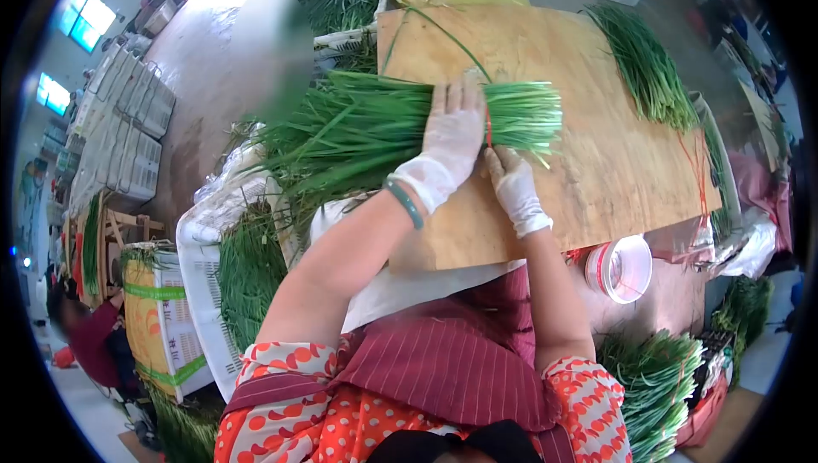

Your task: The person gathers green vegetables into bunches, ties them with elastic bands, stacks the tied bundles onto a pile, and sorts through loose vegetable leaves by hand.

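Note:
A thick bundle of garlic chives [358,126] lies across the wooden board [613,173], its pale cut ends to the right and green tips hanging off to the left. My left hand [456,131], in a thin white glove, rests on top with its fingers stretched out flat across the stalks. A narrow red tie [488,126] crosses the bundle near the pale ends. At the near side of the bundle my gloved right hand [515,186] has its fingers pinched at the lower end of that tie. The bundle's underside is hidden.
Another bunch of chives [643,67] lies at the board's right edge, near hanging red ties [700,173]. A white bucket [622,269] stands below the near edge. Left is a white crate [200,293] of chives. Tied bunches [656,386] lie lower right. Another person [94,339] is far left.

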Demonstrator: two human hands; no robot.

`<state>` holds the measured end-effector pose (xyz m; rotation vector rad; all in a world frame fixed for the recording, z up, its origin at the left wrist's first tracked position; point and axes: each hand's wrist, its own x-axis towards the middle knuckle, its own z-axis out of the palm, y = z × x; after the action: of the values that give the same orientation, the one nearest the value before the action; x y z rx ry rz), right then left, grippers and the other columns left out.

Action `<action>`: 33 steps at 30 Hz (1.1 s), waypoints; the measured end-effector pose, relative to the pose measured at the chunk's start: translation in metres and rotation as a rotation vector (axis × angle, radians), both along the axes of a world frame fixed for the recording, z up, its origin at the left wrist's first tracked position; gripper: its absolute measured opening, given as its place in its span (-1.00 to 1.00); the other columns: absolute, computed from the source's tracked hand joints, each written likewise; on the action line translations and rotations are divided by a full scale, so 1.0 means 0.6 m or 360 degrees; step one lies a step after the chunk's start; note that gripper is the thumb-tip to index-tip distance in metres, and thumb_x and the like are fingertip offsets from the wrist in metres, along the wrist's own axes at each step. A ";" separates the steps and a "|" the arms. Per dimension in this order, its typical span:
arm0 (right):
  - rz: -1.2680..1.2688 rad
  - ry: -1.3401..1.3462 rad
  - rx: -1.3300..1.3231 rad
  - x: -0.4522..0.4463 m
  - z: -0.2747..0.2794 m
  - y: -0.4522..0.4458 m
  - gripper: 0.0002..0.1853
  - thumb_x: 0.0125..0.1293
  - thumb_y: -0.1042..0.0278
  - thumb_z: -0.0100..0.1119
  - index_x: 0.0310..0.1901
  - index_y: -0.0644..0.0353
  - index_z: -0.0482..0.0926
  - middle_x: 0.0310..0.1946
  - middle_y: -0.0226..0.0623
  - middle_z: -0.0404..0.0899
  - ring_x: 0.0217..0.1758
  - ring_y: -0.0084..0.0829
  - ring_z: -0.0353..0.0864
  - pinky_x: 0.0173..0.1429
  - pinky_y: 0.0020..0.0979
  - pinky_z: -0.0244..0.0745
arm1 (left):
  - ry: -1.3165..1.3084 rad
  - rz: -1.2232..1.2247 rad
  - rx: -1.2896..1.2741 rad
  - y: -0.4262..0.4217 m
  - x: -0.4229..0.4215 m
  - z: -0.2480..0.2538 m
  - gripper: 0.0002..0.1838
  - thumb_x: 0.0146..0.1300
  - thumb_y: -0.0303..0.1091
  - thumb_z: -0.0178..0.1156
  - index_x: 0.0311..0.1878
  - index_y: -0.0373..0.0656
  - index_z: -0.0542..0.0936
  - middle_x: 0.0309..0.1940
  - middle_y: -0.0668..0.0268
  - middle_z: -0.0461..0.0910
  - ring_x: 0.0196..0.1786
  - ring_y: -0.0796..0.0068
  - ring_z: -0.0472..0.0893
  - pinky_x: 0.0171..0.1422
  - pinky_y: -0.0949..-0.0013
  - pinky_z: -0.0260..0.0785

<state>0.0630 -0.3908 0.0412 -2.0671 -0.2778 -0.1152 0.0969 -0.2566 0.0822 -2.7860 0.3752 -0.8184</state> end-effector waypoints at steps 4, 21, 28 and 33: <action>-0.0150 0.0190 0.0173 -0.040 0.004 -0.003 -0.78 0.30 0.34 0.04 -0.15 0.30 0.57 -0.46 -0.07 0.55 -0.43 -0.33 0.51 -0.27 -0.37 0.40 | 0.0404 -0.0150 0.0002 -0.001 0.005 0.030 0.07 -0.28 -0.17 0.46 0.36 -0.18 0.12 0.19 0.05 0.28 0.21 0.07 0.35 0.36 0.05 0.08; -0.0198 0.0491 0.1025 -0.089 0.094 0.022 -0.73 0.39 0.28 -0.02 -0.49 0.10 0.42 -0.64 -0.66 0.19 -0.63 -0.78 0.08 -0.56 -0.64 0.00 | -0.0226 -0.0037 0.0010 -0.010 -0.009 -0.037 -0.28 -0.02 -0.12 0.24 0.25 -0.12 0.30 0.07 0.13 0.39 0.03 0.21 0.41 0.13 0.14 0.27; -0.0163 0.0520 0.0718 -0.060 0.089 -0.058 -0.79 0.34 0.32 0.07 -0.21 0.29 0.61 -0.59 -0.58 0.36 -0.57 -0.73 0.20 -0.50 -0.61 0.16 | 0.0570 -0.0101 0.0026 -0.001 -0.023 0.050 0.06 -0.22 -0.06 0.43 0.37 -0.16 0.11 0.17 0.09 0.30 0.16 0.12 0.36 0.24 0.02 0.18; -0.0092 0.0470 0.0489 -0.100 0.070 -0.048 -0.78 0.34 0.35 0.06 -0.38 0.34 0.54 -0.57 -0.52 0.41 -0.46 -0.72 0.26 -0.38 -0.57 0.24 | 0.0540 -0.0459 -0.0065 0.001 -0.009 0.046 0.12 -0.28 -0.14 0.48 0.38 -0.17 0.07 0.16 0.08 0.31 0.23 0.01 0.33 0.29 0.00 0.15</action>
<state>0.0030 -0.4197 0.0832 -1.7580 -0.0157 0.1070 0.0913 -0.2562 0.1096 -2.9508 0.8413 -0.4012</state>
